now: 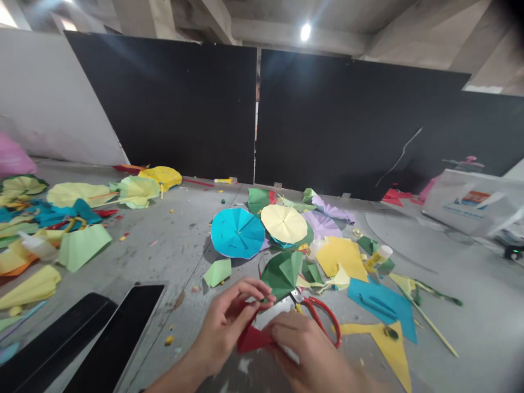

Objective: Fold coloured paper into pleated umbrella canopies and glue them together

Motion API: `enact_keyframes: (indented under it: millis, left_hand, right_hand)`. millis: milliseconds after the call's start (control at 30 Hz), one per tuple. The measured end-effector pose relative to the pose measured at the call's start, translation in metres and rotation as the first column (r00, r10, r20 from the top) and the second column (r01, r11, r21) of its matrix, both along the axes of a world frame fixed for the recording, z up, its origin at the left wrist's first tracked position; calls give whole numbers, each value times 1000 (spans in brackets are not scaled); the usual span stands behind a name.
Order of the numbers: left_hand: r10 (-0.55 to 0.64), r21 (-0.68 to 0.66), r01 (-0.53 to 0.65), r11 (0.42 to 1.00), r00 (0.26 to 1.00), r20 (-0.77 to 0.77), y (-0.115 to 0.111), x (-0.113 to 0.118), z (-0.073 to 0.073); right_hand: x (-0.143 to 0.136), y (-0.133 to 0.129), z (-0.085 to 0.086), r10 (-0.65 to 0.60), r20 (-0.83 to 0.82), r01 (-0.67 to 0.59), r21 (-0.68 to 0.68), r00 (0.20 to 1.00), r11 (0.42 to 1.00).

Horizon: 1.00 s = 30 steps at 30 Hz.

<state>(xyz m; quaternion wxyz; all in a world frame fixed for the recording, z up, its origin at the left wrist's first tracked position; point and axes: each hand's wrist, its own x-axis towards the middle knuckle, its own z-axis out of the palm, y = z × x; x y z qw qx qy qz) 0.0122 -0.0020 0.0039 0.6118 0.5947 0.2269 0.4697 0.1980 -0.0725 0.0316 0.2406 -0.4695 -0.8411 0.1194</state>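
Observation:
Between my hands is a folded piece of red paper (252, 339), low in the middle of the head view. My left hand (229, 319) pinches its upper left part, thumb and fingers bent over it. My right hand (301, 341) grips the right end, its fingertips partly hidden behind the hand. Just beyond the right hand lie red-handled scissors (327, 316), their blades partly covered by paper. A folded dark green paper (282, 273) rests right past my fingers. Farther off sit a blue pleated paper disc (237, 233) and a cream one (284, 224).
Two dark slabs, one resembling a phone (123, 333), lie at the lower left. Paper scraps and a glue stick (379, 257) are spread to the right, near a blue sheet (382, 305). A white bag (470, 202) stands far right. Black panels (172, 103) close off the back.

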Motion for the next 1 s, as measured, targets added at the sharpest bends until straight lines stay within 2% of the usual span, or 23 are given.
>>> enact_keyframes:
  millis: [100,233,367,467,600,700,800,933,1000]
  left_hand:
    - [33,74,-27,997,995,-89,0,1,-2]
    - [157,194,-129,973,977,-141,7,-4,-5]
    - [200,269,-140,953,957,-208,7,-6,-5]
    - [149,271,-68,960,945,-291,5,-4,-3]
    - [-51,140,94,986,957,-285,4,0,-3]
    - [-109,66,133,989,952,-286,2,0,-5]
    - [-123,53,145,988,946,-299,1,-3,-9]
    - [-8,118,46,992,952,-306,2,-5,-8]
    - [47,174,7,985,951,-304,2,-5,-7]
  right_hand:
    - [6,3,0,-55,-42,57,36,998,998]
    - [16,6,2,-110,-31,113,114,993,987]
    - [17,5,-8,-162,-14,161,225,987,961]
    - [15,4,-13,-155,-13,152,294,988,943]
    - [17,6,-9,-160,-30,161,334,987,929]
    - [18,6,-3,-137,-26,137,325,990,936]
    - [18,5,5,-118,-20,119,273,993,955]
    - [18,3,17,-84,-106,92,71,991,993]
    - [18,3,20,-110,-192,118,31,975,993]
